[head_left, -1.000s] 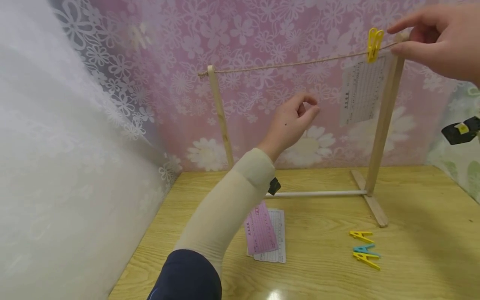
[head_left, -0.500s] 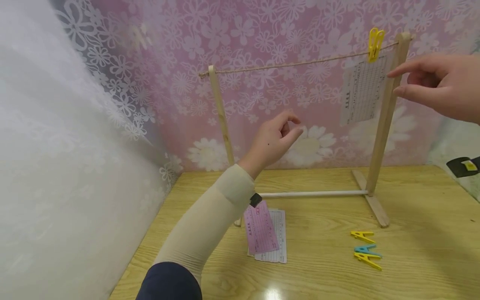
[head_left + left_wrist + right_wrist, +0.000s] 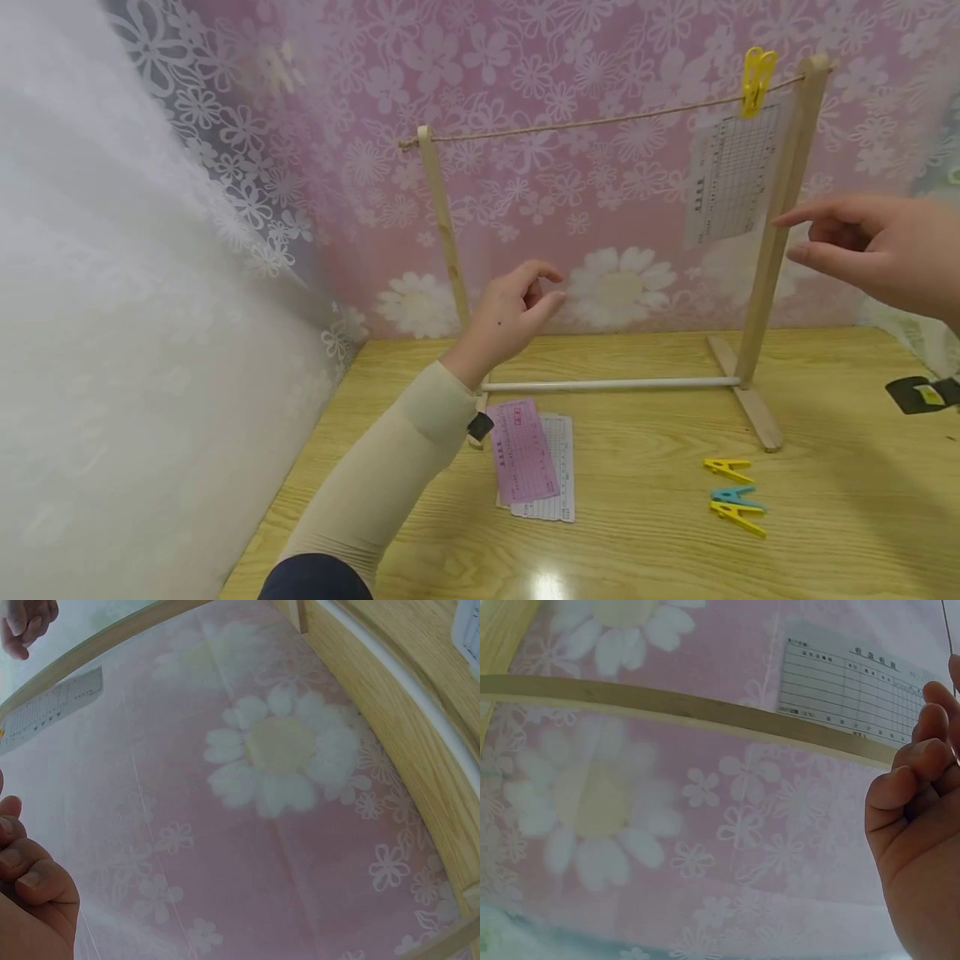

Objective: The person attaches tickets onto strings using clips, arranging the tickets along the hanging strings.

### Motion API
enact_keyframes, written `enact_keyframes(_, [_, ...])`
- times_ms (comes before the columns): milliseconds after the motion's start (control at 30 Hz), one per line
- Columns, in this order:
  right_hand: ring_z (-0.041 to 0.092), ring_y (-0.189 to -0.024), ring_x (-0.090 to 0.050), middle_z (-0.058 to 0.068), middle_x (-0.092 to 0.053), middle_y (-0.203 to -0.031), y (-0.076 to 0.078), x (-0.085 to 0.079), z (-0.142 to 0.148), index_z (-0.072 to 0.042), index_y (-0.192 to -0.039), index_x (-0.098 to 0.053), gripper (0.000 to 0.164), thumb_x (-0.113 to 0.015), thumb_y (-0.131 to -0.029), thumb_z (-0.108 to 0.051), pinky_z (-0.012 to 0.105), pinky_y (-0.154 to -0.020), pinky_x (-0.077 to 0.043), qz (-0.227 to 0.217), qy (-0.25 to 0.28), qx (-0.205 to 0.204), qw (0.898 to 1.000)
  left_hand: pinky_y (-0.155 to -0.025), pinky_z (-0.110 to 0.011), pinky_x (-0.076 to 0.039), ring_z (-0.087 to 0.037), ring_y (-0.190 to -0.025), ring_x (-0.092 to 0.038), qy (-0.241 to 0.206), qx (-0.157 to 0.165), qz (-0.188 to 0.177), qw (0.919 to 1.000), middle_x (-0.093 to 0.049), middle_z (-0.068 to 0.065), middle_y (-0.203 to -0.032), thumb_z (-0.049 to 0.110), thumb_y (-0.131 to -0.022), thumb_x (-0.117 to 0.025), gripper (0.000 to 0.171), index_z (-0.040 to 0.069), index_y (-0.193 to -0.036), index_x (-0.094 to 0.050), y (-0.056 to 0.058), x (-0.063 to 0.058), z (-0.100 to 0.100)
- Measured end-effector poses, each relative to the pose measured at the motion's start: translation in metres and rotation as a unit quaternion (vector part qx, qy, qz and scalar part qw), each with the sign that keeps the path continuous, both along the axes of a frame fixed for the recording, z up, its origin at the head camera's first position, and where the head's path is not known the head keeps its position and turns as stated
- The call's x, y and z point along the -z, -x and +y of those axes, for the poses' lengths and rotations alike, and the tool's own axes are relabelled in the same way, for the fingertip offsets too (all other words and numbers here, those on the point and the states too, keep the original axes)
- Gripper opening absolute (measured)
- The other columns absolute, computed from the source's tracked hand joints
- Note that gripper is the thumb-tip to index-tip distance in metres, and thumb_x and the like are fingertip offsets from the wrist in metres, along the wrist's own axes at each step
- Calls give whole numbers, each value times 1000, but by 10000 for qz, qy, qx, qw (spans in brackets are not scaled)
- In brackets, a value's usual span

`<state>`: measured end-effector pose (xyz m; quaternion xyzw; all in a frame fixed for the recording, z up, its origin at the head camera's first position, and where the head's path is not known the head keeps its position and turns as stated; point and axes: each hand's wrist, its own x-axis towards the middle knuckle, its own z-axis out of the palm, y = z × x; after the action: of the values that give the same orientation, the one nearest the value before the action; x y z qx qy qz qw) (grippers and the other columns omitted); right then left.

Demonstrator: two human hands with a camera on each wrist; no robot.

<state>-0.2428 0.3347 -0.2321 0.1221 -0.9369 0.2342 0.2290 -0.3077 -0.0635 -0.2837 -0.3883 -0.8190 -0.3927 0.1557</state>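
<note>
In the head view my left hand (image 3: 502, 321) hovers in front of the wooden stand, its fingers loosely bent and holding nothing. My right hand (image 3: 888, 250) is beside the stand's right post (image 3: 783, 217), fingers bent, nothing between thumb and forefinger. A yellow clothespin (image 3: 757, 83) clips a white printed form (image 3: 733, 179) to the twine (image 3: 592, 123) near that post. The right wrist view shows the hanging form (image 3: 847, 682) close to my right fingers. On the table lie a pink form (image 3: 523, 454) and, partly under it, a white form (image 3: 561, 475).
Two yellow clothespins (image 3: 727, 469) and a blue clothespin (image 3: 735, 497) lie at the table's right. A white crossbar (image 3: 607, 385) joins the stand's feet, with the left post (image 3: 442, 225) behind my left arm. Flowered sheeting (image 3: 622, 283) hangs behind and along the left.
Both hands have come down from the twine, the left also moving leftward, the right dropping alongside the right post. The clipped form stays hanging.
</note>
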Motion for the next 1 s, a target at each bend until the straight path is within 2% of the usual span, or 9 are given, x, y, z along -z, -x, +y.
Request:
enact_keyframes(233, [13,-63,-44,2,-54,-82,-5,29,-2,-11,-126,-67,30,-70,-98,-21,26,-52,-33,62,-337,-208,9992,-61,-29,-41,-14,-60,-42,368,-323,-164,9987,-50,0,-73,27,-103,-63,25,15,-124,-62,-3,24,-21])
enact_keyframes(500, [12,-62,-43,-3,-53,-80,-9,57,4,-14,-123,-69,29,-73,-95,-20,26,-54,-33,-26,-481,-342,9983,-59,-30,-42,-14,-60,-44,357,-482,-618,9963,-52,0,-73,29,-102,-63,26,16,-125,-63,0,60,-42])
enact_keyframes(800, [11,-58,-41,-5,-50,-76,-12,98,9,-16,-122,-68,29,-75,-94,-20,28,-52,-32,-333,-360,-459,9977,-58,-31,-41,-13,-62,-45,772,-1033,-1316,9829,-52,1,-75,33,-101,-65,28,19,-125,-64,-3,98,-67])
enact_keyframes(1000, [8,-54,-40,-9,-49,-72,-16,127,14,-16,-123,-67,30,-74,-95,-23,27,-52,-33,-527,-419,-591,9960,-55,-30,-40,-13,-62,-45,871,-1108,-1602,9770,-52,0,-74,33,-100,-66,27,21,-124,-63,-3,119,-82])
